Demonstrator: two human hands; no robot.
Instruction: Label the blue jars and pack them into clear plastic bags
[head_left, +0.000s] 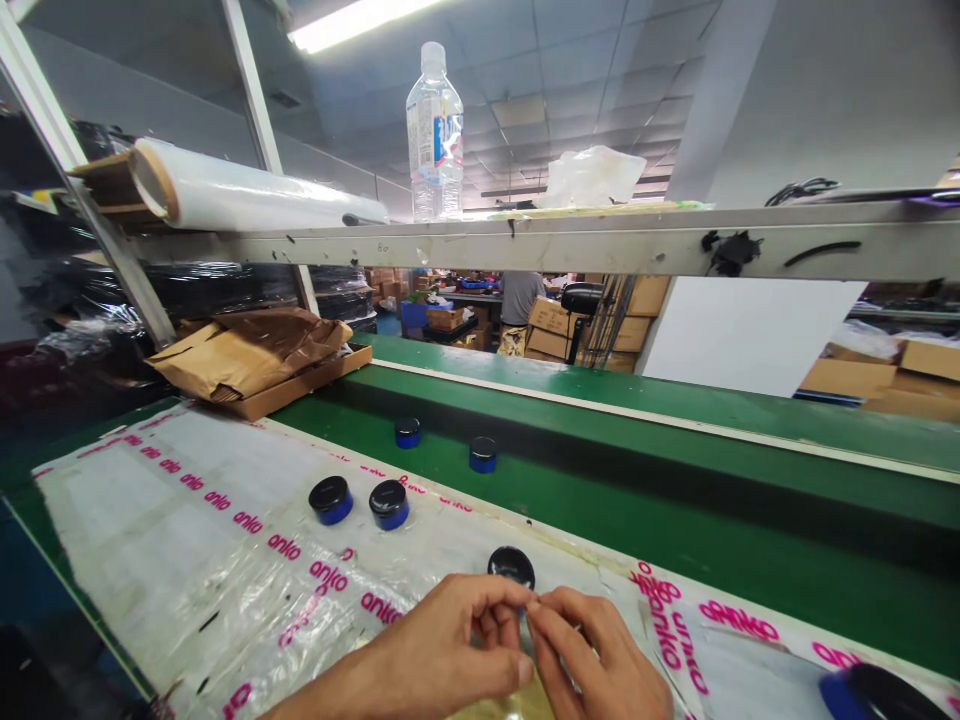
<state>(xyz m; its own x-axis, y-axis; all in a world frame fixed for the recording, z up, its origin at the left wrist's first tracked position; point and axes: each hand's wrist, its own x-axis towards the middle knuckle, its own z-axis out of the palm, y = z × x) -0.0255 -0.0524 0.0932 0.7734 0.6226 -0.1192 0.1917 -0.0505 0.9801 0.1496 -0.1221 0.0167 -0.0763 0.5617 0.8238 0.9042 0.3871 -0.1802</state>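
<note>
My left hand [457, 640] and my right hand [600, 650] meet at the fingertips low in the middle of the head view. Both are closed in a pinch, and whatever lies between the fingers is too small or hidden to make out. Just behind the fingertips stands a round black-topped container [511, 566], its lower part covered by my hands. Below them shows a yellowish patch [517, 704], partly hidden. Two similar black-and-blue round containers [389, 504] sit on the white sheet to the left.
Two more containers [483, 454] stand on the green conveyor belt [675, 520]. Another container [877, 692] is cut off at bottom right. Brown paper in a cardboard tray [352, 362] lies at left. Above runs a metal shelf [540, 245] bearing a plastic bottle [435, 140] and a film roll [255, 190].
</note>
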